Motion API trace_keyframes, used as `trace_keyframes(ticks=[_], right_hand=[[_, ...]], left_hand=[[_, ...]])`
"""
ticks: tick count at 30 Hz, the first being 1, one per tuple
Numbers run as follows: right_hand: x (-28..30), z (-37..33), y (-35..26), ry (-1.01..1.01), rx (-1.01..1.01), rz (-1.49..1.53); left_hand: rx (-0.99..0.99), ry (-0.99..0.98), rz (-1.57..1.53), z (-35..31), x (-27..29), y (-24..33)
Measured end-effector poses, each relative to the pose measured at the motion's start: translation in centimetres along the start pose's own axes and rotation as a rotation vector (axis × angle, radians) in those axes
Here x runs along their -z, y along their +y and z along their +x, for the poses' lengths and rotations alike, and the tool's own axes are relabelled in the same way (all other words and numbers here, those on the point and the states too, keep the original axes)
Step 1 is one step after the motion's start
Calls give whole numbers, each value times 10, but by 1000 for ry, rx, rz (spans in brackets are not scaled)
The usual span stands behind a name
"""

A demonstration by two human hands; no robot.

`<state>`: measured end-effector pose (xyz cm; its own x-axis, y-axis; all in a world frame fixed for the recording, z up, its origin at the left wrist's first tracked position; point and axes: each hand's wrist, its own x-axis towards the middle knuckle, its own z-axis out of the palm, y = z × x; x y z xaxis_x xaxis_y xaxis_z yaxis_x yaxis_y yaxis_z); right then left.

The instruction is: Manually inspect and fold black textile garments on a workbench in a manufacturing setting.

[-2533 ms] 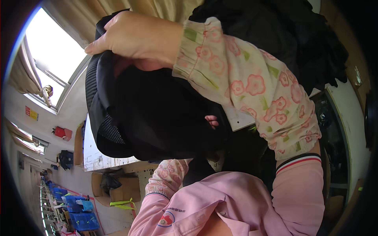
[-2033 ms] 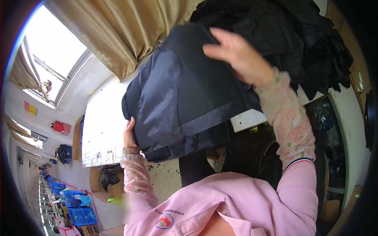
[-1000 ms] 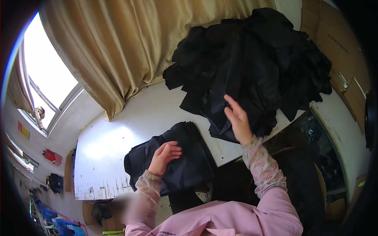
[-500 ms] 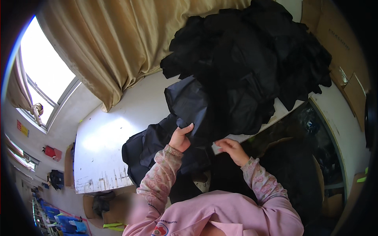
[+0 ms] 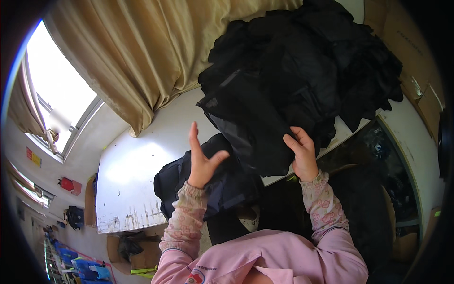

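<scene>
A black fabric piece [image 5: 260, 128] lies spread across the near side of a large heap of black fabric [image 5: 326, 61]. Between thumb and fingers, my right hand [image 5: 303, 152] pinches this piece at its right edge. My left hand [image 5: 202, 163] is held up with thumb and fingers apart, nothing in it. It hovers over a smaller pile of folded dark fabric [image 5: 227, 182] by the table's near edge. Whether separate layers lie under the spread piece I cannot tell.
A white table [image 5: 127, 175] with a worn, stained near edge carries the fabric. Gold curtains [image 5: 127, 57] hang behind it, beside a bright window [image 5: 56, 80]. Cardboard [image 5: 411, 42] stands at the far right. Below the table's left corner sits an open carton [image 5: 146, 258].
My left hand has let go of the dark fabric and opened. My right hand has moved up and right and now grips the black piece, which is spread flatter over the heap.
</scene>
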<state>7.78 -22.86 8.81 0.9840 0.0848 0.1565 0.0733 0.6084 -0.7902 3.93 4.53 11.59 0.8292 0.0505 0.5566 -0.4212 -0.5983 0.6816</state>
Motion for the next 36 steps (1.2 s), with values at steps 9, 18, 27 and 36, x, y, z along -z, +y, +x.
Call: trace_keyframes(ticks=[9,18,27,36], right_hand=[[-76,6,-6,-538,-60,-41],[-54,-6,60,-346,169,-916],[-72,-18,71,-339,425,-740],[-37,4,47,-248,174,-554]], left_hand=[[82,3,-578,0,-25,53],[93,254,-1002,0,-15,28],[208,448,-1104,7,-6,38],[230,276,-836,5,19,31]])
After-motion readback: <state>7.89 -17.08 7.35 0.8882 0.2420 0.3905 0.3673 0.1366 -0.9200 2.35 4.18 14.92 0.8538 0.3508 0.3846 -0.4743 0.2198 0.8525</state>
